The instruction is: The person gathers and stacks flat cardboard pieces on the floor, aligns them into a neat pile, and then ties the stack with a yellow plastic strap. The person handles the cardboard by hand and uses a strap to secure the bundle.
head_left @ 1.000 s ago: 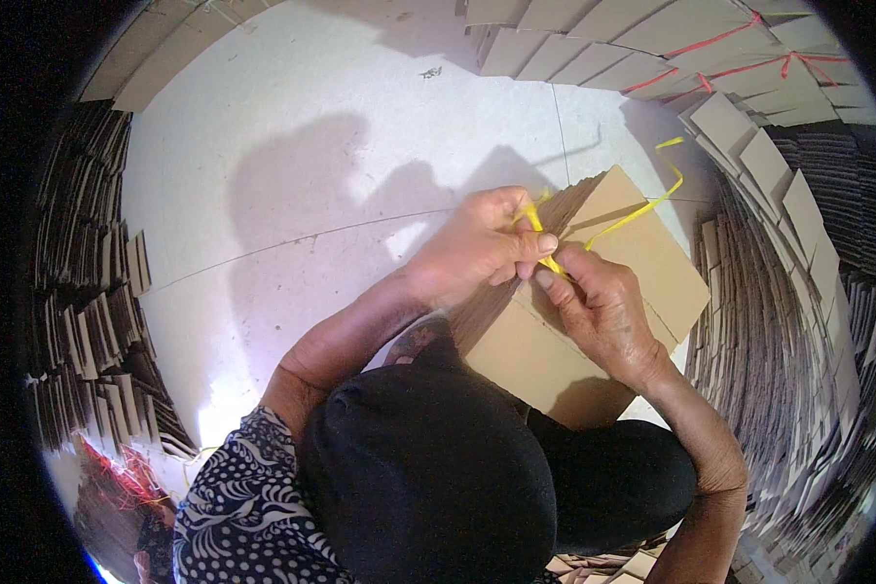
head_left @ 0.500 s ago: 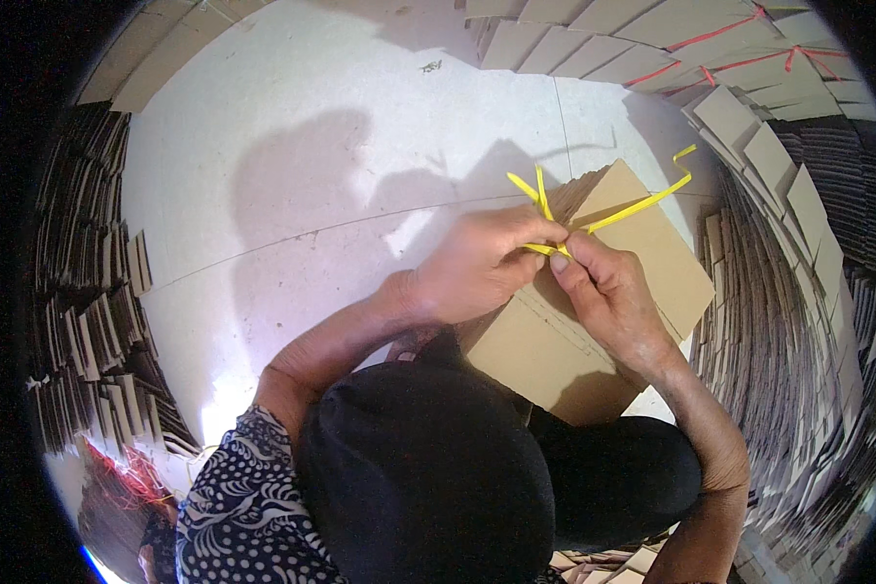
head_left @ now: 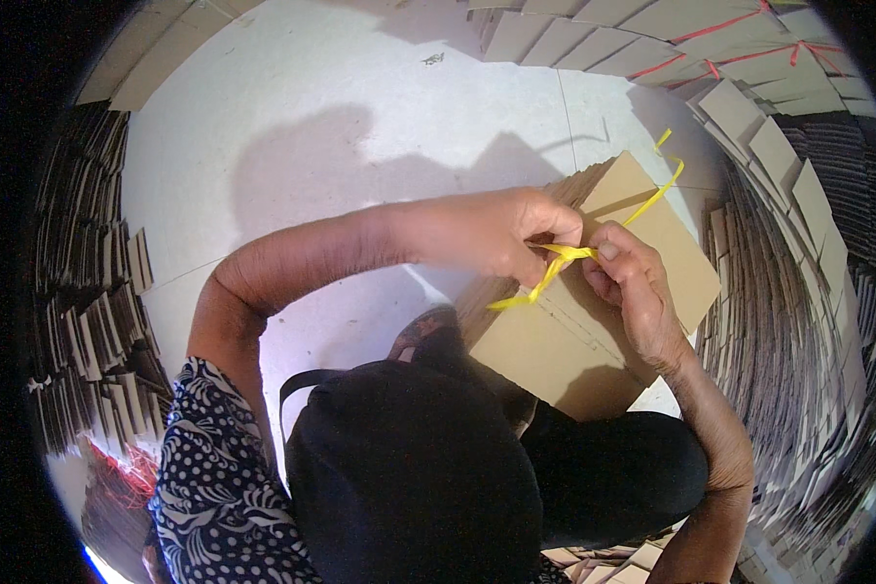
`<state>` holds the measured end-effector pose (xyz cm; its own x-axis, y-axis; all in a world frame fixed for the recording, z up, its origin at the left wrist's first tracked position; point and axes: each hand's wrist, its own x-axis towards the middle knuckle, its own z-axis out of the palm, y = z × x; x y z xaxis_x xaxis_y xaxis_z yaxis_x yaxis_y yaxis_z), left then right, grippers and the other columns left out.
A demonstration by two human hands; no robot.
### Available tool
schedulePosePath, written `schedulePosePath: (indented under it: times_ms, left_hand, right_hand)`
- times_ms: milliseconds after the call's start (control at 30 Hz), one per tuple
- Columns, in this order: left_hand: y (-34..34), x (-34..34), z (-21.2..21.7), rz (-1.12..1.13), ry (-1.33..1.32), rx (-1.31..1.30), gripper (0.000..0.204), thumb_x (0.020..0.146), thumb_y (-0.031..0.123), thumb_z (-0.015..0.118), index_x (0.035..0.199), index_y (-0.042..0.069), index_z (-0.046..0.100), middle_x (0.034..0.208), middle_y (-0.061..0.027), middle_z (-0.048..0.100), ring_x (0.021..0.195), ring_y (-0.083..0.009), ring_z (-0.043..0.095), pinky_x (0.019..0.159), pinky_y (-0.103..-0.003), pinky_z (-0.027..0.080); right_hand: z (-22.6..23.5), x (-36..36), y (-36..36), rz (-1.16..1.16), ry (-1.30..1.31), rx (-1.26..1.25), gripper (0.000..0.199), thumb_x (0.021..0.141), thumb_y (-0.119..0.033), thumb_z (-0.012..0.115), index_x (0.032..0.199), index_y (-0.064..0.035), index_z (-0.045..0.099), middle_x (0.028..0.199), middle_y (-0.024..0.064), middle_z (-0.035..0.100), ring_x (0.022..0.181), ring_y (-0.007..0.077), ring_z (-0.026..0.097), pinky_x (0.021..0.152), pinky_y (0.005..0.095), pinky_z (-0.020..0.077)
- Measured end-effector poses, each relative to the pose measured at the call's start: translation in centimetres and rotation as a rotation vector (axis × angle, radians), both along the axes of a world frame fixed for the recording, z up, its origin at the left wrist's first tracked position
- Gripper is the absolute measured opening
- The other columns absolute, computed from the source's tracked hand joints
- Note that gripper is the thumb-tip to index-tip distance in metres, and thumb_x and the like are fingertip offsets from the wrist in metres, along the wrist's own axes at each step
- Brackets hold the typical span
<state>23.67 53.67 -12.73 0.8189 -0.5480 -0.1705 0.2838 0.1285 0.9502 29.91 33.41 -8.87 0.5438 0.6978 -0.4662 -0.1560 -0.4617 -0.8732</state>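
Observation:
A stack of brown cardboard sheets [head_left: 535, 350] lies in front of me, turned at an angle. Over its top runs a yellow plastic strap [head_left: 558, 261]. My left hand [head_left: 506, 234] pinches the strap near the middle of the stack, its fingers bent and closed. Close beside it, my right hand [head_left: 638, 287] grips the same strap between thumb and forefinger. The strap looks twisted between the two hands. One loose end points toward me below my left hand; the other sticks up past the stack's far right side.
Tall rows of stacked cardboard [head_left: 769, 321] stand close on the right, with more stacks [head_left: 78, 321] along the left. At the far right, cardboard bundles [head_left: 730, 49] are tied with red strap. Red string [head_left: 131, 472] lies at the lower left. My dark-clothed knee [head_left: 623, 477] is beside the stack.
My left elbow has swung outward and up, and the left hand has turned. The short yellow ends that pointed away now hang toward me. My right hand has shifted slightly right.

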Motion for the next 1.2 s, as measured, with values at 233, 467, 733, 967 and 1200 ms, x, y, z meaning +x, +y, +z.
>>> schedulePosePath:
  times_ms: [233, 467, 733, 967, 1200]
  left_hand:
    - [-1.6, -0.8, -1.0, 0.409, -0.689, 0.323, 0.021, 0.084, 0.014, 0.064, 0.074, 0.003, 0.049, 0.072, -0.008, 0.049, 0.068, -0.0213, 0.051, 0.06, -0.034, 0.04]
    - [-2.1, -2.7, -2.3, 0.723, -0.901, 0.689, 0.027, 0.092, 0.02, 0.056, 0.073, 0.002, 0.049, 0.07, -0.0115, 0.049, 0.069, -0.0305, 0.051, 0.061, -0.039, 0.04]
    - [-3.7, -3.6, -6.2, 0.678, 0.025, 0.039, 0.037, 0.098, 0.032, 0.047, 0.078, 0.002, 0.052, 0.067, -0.0002, 0.044, 0.065, -0.0091, 0.04, 0.059, -0.029, 0.037]
    - [-1.8, -3.8, -6.4, 0.612, 0.29, -0.369, 0.036, 0.098, 0.039, 0.044, 0.085, 0.008, 0.056, 0.062, 0.0039, 0.04, 0.056, -0.0041, 0.034, 0.051, -0.021, 0.028]
    - [-0.1, -0.7, -5.3, 0.156, 0.375, -0.896, 0.038, 0.1, 0.037, 0.037, 0.08, 0.007, 0.047, 0.084, -0.0102, 0.063, 0.046, -0.007, 0.037, 0.042, -0.018, 0.03]
  right_hand:
    - [-0.8, -0.5, 0.0, -0.028, -0.064, 0.044, 0.02, 0.093, -0.02, 0.041, 0.084, -0.0042, 0.049, 0.068, -0.0014, 0.044, 0.063, 0.0065, 0.038, 0.056, 0.0227, 0.0345]
    - [-1.6, -1.0, -2.2, -0.108, -0.115, 0.113, 0.02, 0.097, -0.018, 0.04, 0.095, -0.0028, 0.053, 0.078, 0.0047, 0.054, 0.063, 0.009, 0.049, 0.059, 0.0228, 0.043]
    - [-0.3, -0.1, -2.5, -0.04, -0.42, 0.116, 0.024, 0.097, -0.017, 0.042, 0.1, 0.0018, 0.058, 0.096, 0.0108, 0.065, 0.092, 0.0162, 0.061, 0.083, 0.0302, 0.0472]
    - [0.1, 1.2, 0.8, 0.269, -0.133, 0.284, 0.025, 0.097, -0.023, 0.047, 0.096, -0.0005, 0.059, 0.087, 0.0053, 0.062, 0.083, 0.0145, 0.057, 0.082, 0.029, 0.0447]
    - [-1.7, 1.0, 0.6, 0.081, 0.209, 0.483, 0.02, 0.097, -0.019, 0.046, 0.085, -0.0023, 0.047, 0.073, 0.0052, 0.054, 0.065, 0.0111, 0.046, 0.061, 0.0263, 0.0383]
